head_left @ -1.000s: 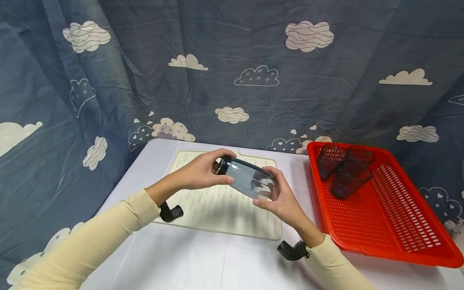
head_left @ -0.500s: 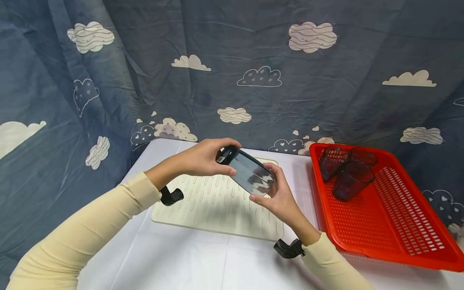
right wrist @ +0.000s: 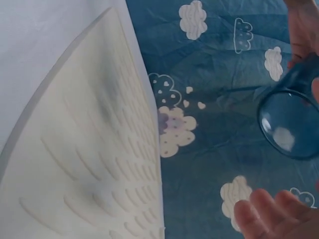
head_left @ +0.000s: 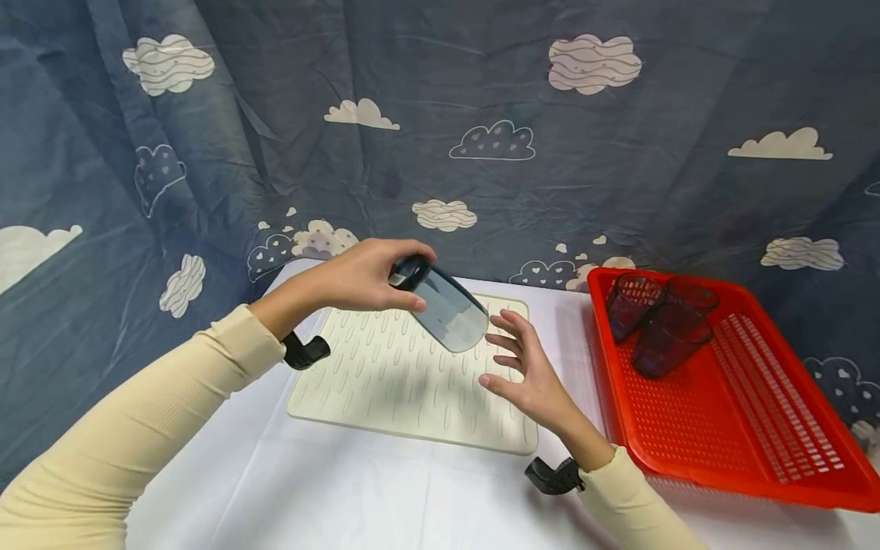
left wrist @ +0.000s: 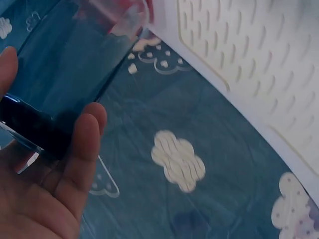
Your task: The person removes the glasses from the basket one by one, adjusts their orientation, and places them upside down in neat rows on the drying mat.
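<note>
My left hand (head_left: 371,276) grips a blue-tinted drinking glass (head_left: 447,309) by its thick dark base, above a cream ridged drying mat (head_left: 412,389). The glass is tilted, its open rim pointing down to the right. In the left wrist view the fingers and thumb curl round the base of the glass (left wrist: 65,74). My right hand (head_left: 532,374) is just right of the rim, fingers spread and holding nothing. The right wrist view shows the glass's round mouth (right wrist: 289,124) apart from the right fingertips (right wrist: 249,216).
A red perforated plastic basket (head_left: 687,435) stands on the right of the white-clothed table (head_left: 357,489). Three dark-looking glasses (head_left: 670,336) lean together at its back left. A blue cloud-print curtain (head_left: 385,183) hangs behind and at the left.
The right hand has let go of the glass's rim end and its fingers have opened. The left hand has moved the glass up and to the left, tilting its rim further down.
</note>
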Demonstrator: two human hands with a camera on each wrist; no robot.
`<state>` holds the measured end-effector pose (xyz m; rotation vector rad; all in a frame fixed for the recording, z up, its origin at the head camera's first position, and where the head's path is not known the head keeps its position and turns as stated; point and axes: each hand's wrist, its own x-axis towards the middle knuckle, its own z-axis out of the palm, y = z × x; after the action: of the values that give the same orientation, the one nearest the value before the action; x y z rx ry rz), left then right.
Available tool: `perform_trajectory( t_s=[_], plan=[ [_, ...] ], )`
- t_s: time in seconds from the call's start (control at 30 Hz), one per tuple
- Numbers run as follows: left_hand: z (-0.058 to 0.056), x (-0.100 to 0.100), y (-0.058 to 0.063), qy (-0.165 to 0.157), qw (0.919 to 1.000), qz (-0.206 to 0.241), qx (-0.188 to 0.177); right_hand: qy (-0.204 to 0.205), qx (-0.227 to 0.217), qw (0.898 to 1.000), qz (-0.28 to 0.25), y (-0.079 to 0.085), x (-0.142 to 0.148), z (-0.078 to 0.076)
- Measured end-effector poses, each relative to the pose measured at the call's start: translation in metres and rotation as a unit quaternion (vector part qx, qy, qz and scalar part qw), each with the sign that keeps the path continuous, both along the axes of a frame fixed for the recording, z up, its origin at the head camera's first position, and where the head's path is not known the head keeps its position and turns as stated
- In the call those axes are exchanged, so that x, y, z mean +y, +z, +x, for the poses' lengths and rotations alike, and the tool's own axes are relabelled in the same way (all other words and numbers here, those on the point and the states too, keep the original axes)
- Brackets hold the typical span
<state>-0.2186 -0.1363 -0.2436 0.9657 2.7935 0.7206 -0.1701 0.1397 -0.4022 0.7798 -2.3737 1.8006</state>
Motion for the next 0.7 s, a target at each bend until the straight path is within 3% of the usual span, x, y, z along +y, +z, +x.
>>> perform_trajectory(
  t_s=[0.27, 0.43, 0.7],
  plan=[
    [-0.007, -0.021, 0.011, 0.054, 0.9969, -0.052, 0.023, -0.061, 0.002, 0.998, 0.025, 0.006, 0.005, 0.000],
    [-0.011, -0.029, 0.013, 0.065, 0.9945, -0.076, 0.033, -0.093, -0.004, 0.995, 0.017, 0.010, 0.008, -0.001],
    [-0.024, -0.042, 0.009, 0.079, 0.9893, -0.118, 0.032, -0.125, -0.033, 0.990, 0.050, 0.011, 0.011, 0.001]
  ],
)
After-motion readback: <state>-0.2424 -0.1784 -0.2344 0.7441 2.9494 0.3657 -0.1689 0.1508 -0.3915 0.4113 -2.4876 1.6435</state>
